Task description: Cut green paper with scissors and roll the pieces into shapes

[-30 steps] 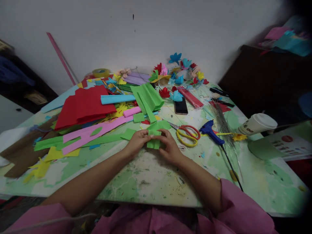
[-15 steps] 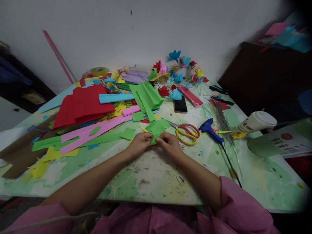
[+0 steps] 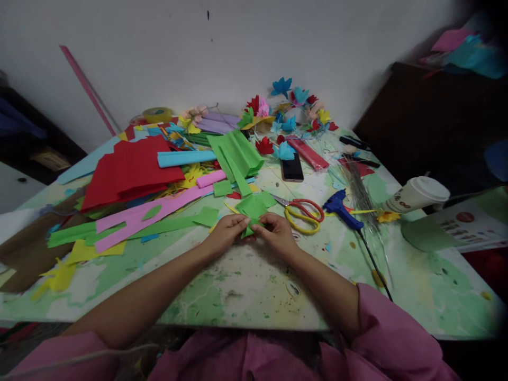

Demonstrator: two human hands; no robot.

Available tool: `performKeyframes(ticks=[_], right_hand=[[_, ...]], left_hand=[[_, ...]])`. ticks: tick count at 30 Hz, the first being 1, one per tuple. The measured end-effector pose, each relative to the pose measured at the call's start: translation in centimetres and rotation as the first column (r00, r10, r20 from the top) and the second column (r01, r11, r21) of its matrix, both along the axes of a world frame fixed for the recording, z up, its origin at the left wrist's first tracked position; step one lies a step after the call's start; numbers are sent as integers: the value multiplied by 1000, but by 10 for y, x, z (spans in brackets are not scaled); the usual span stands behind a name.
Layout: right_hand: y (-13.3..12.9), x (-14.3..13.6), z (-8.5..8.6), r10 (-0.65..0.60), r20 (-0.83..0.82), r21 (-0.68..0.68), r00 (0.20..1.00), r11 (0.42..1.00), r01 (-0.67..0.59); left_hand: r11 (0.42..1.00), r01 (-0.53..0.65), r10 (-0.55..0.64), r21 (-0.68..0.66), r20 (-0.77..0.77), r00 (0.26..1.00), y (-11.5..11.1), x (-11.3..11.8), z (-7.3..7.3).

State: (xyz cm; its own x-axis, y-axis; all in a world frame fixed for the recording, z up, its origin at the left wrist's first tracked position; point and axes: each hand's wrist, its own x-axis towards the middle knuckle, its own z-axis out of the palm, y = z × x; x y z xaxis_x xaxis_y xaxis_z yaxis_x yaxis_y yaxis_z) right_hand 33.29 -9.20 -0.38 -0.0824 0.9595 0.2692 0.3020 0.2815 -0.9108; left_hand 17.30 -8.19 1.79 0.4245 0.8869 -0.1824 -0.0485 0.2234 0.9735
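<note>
Both hands meet at the middle of the table over a small piece of green paper (image 3: 249, 228). My left hand (image 3: 227, 232) pinches its left side between thumb and fingers. On the right side, my right hand (image 3: 277, 236) holds the same piece, thumb pointing inward. Just beyond the fingers lie green paper squares (image 3: 259, 202). Scissors with red and yellow handles (image 3: 304, 214) rest close to my right hand, and a blue glue gun (image 3: 342, 208) is farther right.
Red paper (image 3: 130, 166), pink strips (image 3: 159, 209) and green paper (image 3: 236, 153) spread left and behind. Paper flowers (image 3: 291, 123) and a phone (image 3: 292, 168) are at the back. A white cup (image 3: 416, 193) and wires (image 3: 361, 185) stand or lie right.
The view has shifted slightly. My left thumb has moved up onto the green piece; both hands still hold it in about the same place.
</note>
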Motion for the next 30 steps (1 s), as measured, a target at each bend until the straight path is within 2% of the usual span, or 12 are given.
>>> performKeyframes(ticks=[3, 7, 9, 16, 21, 24, 27, 30], right_hand=[[1, 0, -2, -2, -20, -2, 1000, 1000, 2], [3, 1, -5, -23, -44, -4, 999, 1000, 23], [3, 1, -6, -29, -75, 12, 997, 999, 30], [2, 3, -2, 60, -161, 76, 985, 996, -49], [3, 6, -1, 110, -186, 90, 976, 991, -95], [2, 8, 0, 120, -233, 79, 965, 991, -105], [2, 7, -2, 101, -365, 41, 926, 995, -92], [4, 3, -7, 72, -479, -94, 875, 987, -133]], left_hand=[[1000, 30, -30, 1, -27, 999, 0, 0, 1], [993, 79, -69, 86, -118, 991, 2, -1, -2], [993, 77, -67, 88, -115, 991, 2, -2, -3], [992, 39, -22, -116, 149, 989, 4, -1, -4], [984, -43, 57, -170, 81, 995, 5, -2, -6], [988, -129, 133, -84, 47, 990, 6, -1, -4], [971, -238, 238, 39, -5, 971, 6, 0, -2], [965, -243, 247, 100, -34, 968, 6, 1, -2]])
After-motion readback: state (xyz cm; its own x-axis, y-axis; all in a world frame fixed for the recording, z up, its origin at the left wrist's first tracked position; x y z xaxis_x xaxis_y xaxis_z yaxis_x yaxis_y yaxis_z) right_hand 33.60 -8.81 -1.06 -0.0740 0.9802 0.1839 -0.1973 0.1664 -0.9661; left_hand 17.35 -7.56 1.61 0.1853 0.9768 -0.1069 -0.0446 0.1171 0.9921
